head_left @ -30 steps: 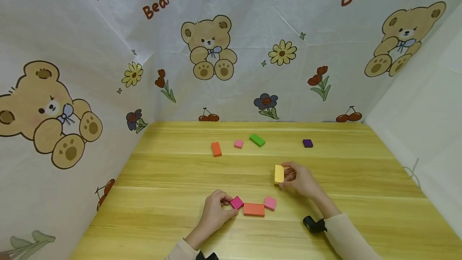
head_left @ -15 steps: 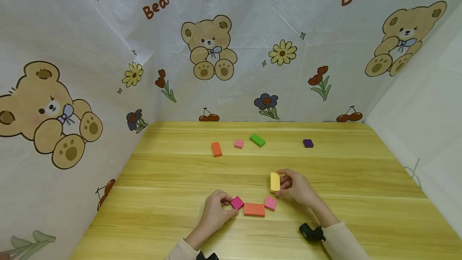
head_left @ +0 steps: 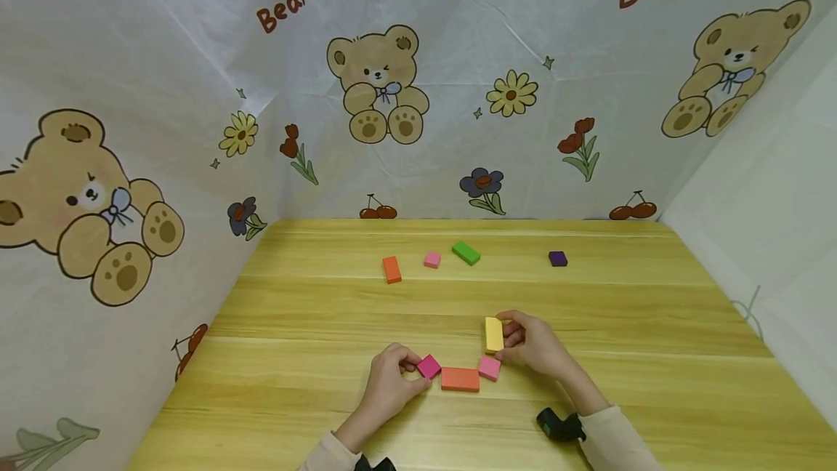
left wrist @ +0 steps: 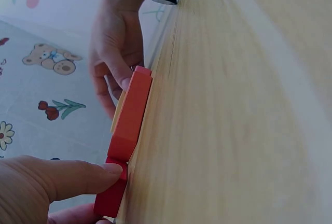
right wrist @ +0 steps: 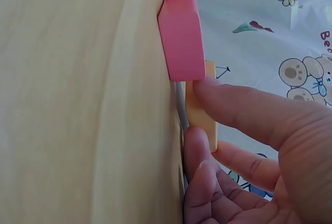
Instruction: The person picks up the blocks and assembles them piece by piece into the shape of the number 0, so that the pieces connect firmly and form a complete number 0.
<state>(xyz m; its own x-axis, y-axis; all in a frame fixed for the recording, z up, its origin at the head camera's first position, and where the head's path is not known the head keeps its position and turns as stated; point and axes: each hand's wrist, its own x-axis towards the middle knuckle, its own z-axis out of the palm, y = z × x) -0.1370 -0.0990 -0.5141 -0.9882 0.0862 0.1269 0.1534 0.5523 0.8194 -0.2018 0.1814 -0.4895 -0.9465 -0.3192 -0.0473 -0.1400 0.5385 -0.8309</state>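
Observation:
My left hand (head_left: 390, 384) pinches a small magenta block (head_left: 429, 367) on the table between thumb and fingers; in the left wrist view the thumb lies on the block (left wrist: 111, 193). An orange-red rectangular block (head_left: 461, 379) touches its right corner. At the orange block's other end sits a pink square block (head_left: 489, 368). My right hand (head_left: 538, 344) grips a yellow rectangular block (head_left: 494, 336) by its ends, just behind the pink one. In the right wrist view, the yellow block (right wrist: 201, 111) is partly hidden by the pink block and my thumb; whether they touch I cannot tell.
Farther back on the wooden table (head_left: 294, 296) lie another orange block (head_left: 391, 270), a small pink block (head_left: 432, 259), a green block (head_left: 466, 253) and a dark purple block (head_left: 558, 259). Bear-printed cloth (head_left: 445, 166) borders the table's back and left side.
My right hand has brought the yellow block left and toward me, close to the pink block. My left hand and the magenta block have stayed in place.

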